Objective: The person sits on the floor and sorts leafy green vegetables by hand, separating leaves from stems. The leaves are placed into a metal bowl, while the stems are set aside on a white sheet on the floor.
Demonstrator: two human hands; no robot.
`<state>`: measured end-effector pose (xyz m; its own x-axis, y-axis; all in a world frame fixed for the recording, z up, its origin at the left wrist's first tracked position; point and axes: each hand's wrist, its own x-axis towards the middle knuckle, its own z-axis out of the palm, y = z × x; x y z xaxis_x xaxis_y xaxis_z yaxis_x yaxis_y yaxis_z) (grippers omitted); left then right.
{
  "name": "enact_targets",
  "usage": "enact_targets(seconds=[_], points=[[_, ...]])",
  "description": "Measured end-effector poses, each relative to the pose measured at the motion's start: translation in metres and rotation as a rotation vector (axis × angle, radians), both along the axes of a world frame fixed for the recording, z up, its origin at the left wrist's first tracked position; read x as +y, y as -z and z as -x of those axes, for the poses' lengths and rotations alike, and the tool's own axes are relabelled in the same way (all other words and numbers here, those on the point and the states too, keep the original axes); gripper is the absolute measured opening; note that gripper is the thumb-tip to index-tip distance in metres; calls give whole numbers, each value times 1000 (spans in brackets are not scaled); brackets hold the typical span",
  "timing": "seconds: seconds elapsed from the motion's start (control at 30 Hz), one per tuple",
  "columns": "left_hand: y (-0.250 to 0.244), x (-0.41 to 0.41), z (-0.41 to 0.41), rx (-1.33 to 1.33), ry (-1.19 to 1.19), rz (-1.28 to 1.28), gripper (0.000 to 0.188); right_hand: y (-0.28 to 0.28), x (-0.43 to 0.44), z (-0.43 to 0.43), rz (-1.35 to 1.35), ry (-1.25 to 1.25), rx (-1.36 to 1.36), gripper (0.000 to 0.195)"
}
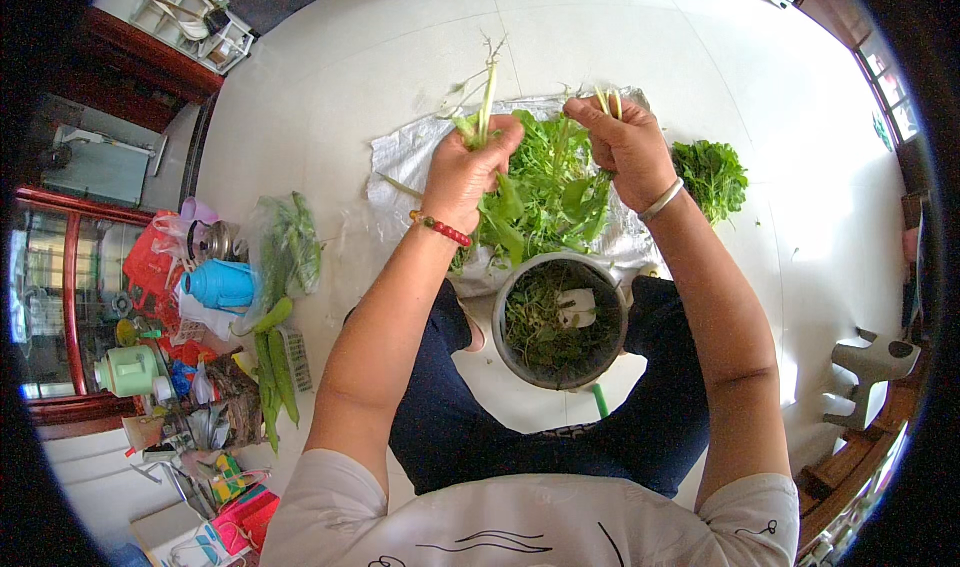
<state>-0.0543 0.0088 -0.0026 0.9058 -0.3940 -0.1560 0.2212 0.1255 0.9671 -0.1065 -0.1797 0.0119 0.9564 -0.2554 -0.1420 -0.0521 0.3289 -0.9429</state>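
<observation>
My left hand (474,165) is closed around a leafy green plant (489,94), its pale stem and thin roots pointing up and its leaves hanging below the fist. In my right hand (628,143) are a few pale green stems (609,101), gripped between thumb and fingers, with leaves below. Both fists hover above a heap of leafy greens (551,184) on a silvery-white woven sheet (405,154). Between my legs stands a round grey bucket (498,319), holding plant scraps (540,334) and a white piece (579,308).
At the right lies another bunch of greens (711,180) on the tiled floor (360,79). To the left are bagged green vegetables (289,244), long green gourds (276,372), a blue thermos (219,285) and a pale green kettle (127,370). A grey plastic stool (862,360) stands at far right.
</observation>
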Motion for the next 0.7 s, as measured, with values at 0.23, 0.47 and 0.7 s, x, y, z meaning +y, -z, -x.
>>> enact_targets(seconds=[0.23,0.47,0.7], points=[[7,-15,9,-89,142,-9,25,-2,11,3,-31,-93,-8,11],[-3,-9,9,80,173,83,20,-5,2,4,30,-124,-5,15],[-7,-4,7,119,253,130,24,-2,3,4,561,107,-277,21]])
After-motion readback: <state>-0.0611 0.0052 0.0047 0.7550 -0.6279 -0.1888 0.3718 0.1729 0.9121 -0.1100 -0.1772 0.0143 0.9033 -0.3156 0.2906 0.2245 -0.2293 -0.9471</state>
